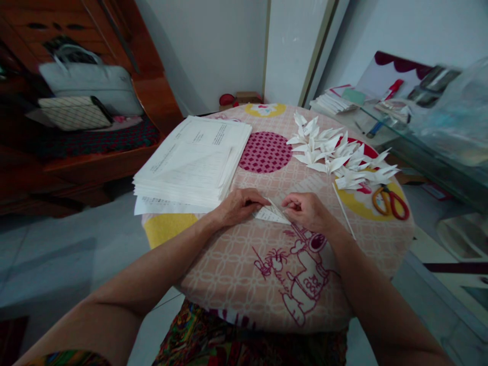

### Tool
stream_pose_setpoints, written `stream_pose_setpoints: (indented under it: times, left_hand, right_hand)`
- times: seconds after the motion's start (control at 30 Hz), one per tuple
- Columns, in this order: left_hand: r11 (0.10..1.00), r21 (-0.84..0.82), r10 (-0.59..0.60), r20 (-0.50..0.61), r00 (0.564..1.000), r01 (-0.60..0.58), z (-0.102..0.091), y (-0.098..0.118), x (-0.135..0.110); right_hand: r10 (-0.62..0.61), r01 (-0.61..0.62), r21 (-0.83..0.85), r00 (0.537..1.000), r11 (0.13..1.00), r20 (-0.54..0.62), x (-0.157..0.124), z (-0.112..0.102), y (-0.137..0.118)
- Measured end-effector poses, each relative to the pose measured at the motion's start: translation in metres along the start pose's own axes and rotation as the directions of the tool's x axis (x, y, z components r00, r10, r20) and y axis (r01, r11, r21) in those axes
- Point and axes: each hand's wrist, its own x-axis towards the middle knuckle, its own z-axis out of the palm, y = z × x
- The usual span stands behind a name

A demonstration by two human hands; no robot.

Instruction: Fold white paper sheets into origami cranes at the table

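A small folded sheet of paper (271,213), white with printed lines, lies between my hands near the middle of the table. My left hand (244,204) pinches its left side, thumb and fingers closed. At its right side my right hand (305,209) is closed too, fingertips pressed on the paper's edge. To the left stands a thick stack of printed sheets (190,162). Several folded white paper cranes (328,147) are heaped at the far right of the table. A thin white stick (343,211) rests beside my right forearm.
Scissors (390,201) with orange and red handles lie at the table's right edge. The round table wears a patterned cloth (229,264). A glass-topped stand (427,137) with papers and a plastic bag adjoins at right. Left is a wooden bench (152,101) holding bags.
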Motion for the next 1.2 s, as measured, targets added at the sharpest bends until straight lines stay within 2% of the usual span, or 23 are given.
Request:
stream_pose_setpoints:
  times: [0.17,0.37,0.57,1.2]
  left_hand:
    - [0.998,0.001,-0.064,0.021,0.998,0.064,0.003,0.005,0.001]
    - [0.990,-0.092,-0.100,0.101,0.990,0.109,0.002,0.013,0.003]
    - [0.965,-0.187,-0.166,0.107,0.980,0.183,0.005,0.013,0.001]
    - [0.974,-0.143,-0.165,0.102,0.981,0.178,0.007,0.009,-0.001]
  right_hand:
    - [0.016,-0.015,-0.011,0.999,1.000,0.030,0.001,0.001,-0.002]
    - [0.033,-0.030,-0.067,0.998,0.997,0.047,0.003,0.003,-0.006]
    - [0.047,-0.040,-0.137,0.998,0.990,0.049,0.004,0.004,-0.010]
    - [0.040,-0.033,-0.204,0.999,0.978,0.029,0.004,0.004,-0.016]
